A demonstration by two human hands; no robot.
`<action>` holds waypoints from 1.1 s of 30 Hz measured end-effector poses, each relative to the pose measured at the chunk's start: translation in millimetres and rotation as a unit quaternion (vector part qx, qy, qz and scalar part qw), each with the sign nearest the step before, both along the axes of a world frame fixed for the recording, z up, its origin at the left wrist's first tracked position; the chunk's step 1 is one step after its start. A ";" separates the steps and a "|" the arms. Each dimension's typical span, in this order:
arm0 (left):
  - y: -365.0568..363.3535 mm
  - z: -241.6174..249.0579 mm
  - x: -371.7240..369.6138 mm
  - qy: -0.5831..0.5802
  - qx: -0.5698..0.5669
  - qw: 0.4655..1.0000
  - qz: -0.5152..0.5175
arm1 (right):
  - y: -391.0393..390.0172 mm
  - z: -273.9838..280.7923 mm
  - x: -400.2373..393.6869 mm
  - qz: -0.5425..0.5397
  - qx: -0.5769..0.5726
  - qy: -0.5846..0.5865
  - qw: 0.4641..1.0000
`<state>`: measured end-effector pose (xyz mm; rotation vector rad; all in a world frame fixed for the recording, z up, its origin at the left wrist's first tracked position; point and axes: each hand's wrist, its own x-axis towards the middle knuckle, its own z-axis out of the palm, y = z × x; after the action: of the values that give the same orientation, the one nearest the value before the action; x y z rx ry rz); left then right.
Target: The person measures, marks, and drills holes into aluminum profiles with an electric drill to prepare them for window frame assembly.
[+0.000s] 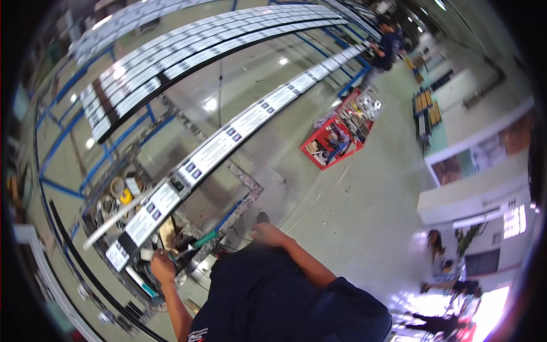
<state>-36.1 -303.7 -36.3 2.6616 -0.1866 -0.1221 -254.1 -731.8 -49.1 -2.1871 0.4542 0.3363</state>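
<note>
Left hand (162,267): seems closed on a small pale piece (147,254), just beside the profile's near end.
Right hand (268,234): well apart from the left, before the torso; blurred, so I cannot tell its grip.
Long profile (242,126): runs from the left hand's side toward another person (388,48).
Profile handling: probably stiff, awkwardly long, its labelled film slippery; best held by both edges, at spaced points.
Pale piece: likely light; pinch its sides.
</note>
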 end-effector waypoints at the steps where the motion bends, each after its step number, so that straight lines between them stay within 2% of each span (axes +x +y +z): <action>1: -40.4 24.9 4.2 0.046 -0.040 0.997 -0.044 | -10.6 3.5 -10.6 -0.028 -0.001 -0.017 0.999; 2: -83.5 49.7 4.5 0.094 -0.077 0.989 -0.086 | -24.5 2.5 -22.6 -0.066 0.008 -0.019 0.998; 4: -155.6 44.8 5.9 0.092 -0.101 0.961 -0.241 | -57.5 -1.3 -46.9 -0.136 0.027 -0.022 0.990; 6: -233.4 50.2 1.1 0.074 -0.087 0.920 -0.376 | -97.9 0.5 -67.8 -0.217 0.020 -0.033 0.975; 8: -316.8 67.8 -6.1 0.129 -0.044 0.871 -0.472 | -154.3 1.9 -88.3 -0.292 0.032 -0.054 0.955; 9: -353.4 47.1 -8.0 0.111 -0.061 0.842 -0.524 | -187.0 -16.5 -100.9 -0.328 0.029 -0.063 0.942; 11: -431.3 39.8 -25.1 0.145 -0.018 0.818 -0.557 | -255.0 -24.8 -124.9 -0.398 0.059 -0.083 0.912; 14: -547.2 2.9 -50.8 0.161 0.010 0.805 -0.570 | -366.9 -74.6 -164.9 -0.459 -0.035 -0.062 0.886; 16: -602.4 19.0 -84.9 0.139 -0.040 0.801 -0.581 | -396.3 -83.9 -178.8 -0.509 -0.039 -0.025 0.859; 18: -637.3 44.8 -103.1 0.197 -0.033 0.751 -0.629 | -440.5 -76.0 -197.5 -0.539 -0.052 0.037 0.840; 19: -661.4 58.4 -116.0 0.220 -0.040 0.728 -0.648 | -458.8 -63.9 -200.7 -0.538 -0.063 0.014 0.840; 20: -682.0 73.8 -122.9 0.228 -0.080 0.734 -0.634 | -469.4 -58.0 -197.8 -0.539 -0.069 -0.012 0.840; 21: -696.3 91.5 -123.4 0.234 -0.113 0.738 -0.623 | -486.7 -64.0 -196.8 -0.551 0.006 -0.088 0.830; 23: -738.6 128.4 -118.3 0.204 -0.201 0.739 -0.609 | -527.0 -23.3 -189.5 -0.538 -0.039 -0.185 0.821; 24: -774.3 158.6 -111.1 0.090 -0.285 0.721 -0.625 | -544.9 26.8 -184.8 -0.530 -0.061 -0.230 0.814; 25: -812.7 225.3 -100.8 0.030 -0.286 0.719 -0.633 | -563.9 109.0 -180.8 -0.535 -0.104 -0.229 0.806; 26: -842.6 270.0 -86.4 -0.079 -0.343 0.709 -0.611 | -590.5 152.4 -190.5 -0.508 -0.179 -0.325 0.778; 27: -859.2 331.4 -80.8 -0.209 -0.375 0.710 -0.559 | -611.0 209.6 -207.2 -0.485 -0.265 -0.370 0.747; 28: -867.3 397.8 -79.1 -0.249 -0.453 0.689 -0.508 | -605.5 312.8 -214.9 -0.475 -0.366 -0.395 0.696; 29: -876.0 416.4 -39.3 -0.335 -0.559 0.594 -0.472 | -610.7 388.6 -225.1 -0.437 -0.435 -0.451 0.646; 31: -880.9 494.9 1.8 -0.485 -0.566 0.570 -0.346 | -601.4 496.4 -247.0 -0.289 -0.526 -0.579 0.552; 33: -900.3 564.6 38.2 -0.556 -0.534 0.577 -0.270 | -594.4 555.6 -257.0 -0.083 -0.564 -0.669 0.477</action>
<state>2.1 -1204.1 528.3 1.0204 -1.0524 1.1270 -511.1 -1326.2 506.5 -2.5673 -0.1780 -2.3073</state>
